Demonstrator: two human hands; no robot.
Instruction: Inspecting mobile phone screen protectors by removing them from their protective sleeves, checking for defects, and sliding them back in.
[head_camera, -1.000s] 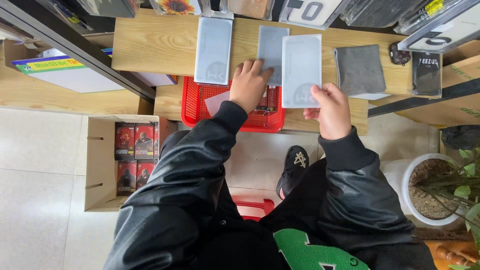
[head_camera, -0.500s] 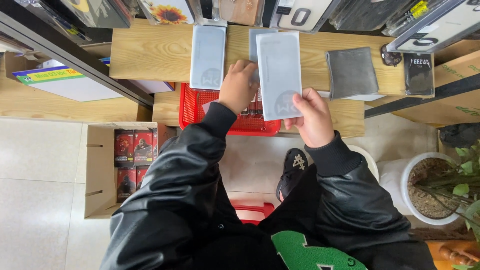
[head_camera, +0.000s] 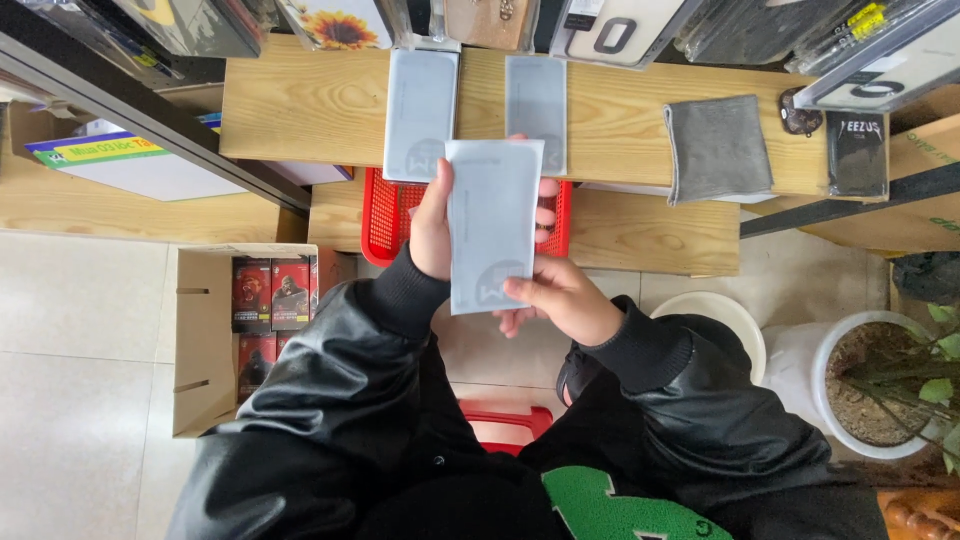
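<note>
Both my hands hold one flat grey-white packet (head_camera: 492, 222) upright in front of me. My left hand (head_camera: 432, 225) grips its left edge, with fingertips showing past the right edge. My right hand (head_camera: 553, 297) pinches its lower right corner. Two similar grey packets (head_camera: 421, 113) (head_camera: 537, 95) lie side by side on the wooden shelf (head_camera: 300, 100) just beyond. A red plastic basket (head_camera: 385, 215) sits on the lower shelf, behind the held packet.
A folded grey cloth (head_camera: 716, 148) and a small black packet (head_camera: 857, 152) lie on the shelf to the right. A cardboard box of red and black boxes (head_camera: 265, 310) stands on the floor at left. White plant pots (head_camera: 850, 385) stand at right. A red stool (head_camera: 500, 420) is under me.
My right hand brought the packet down and left, toward me. My left hand left the packet on the shelf and took hold of the held packet's left edge.
</note>
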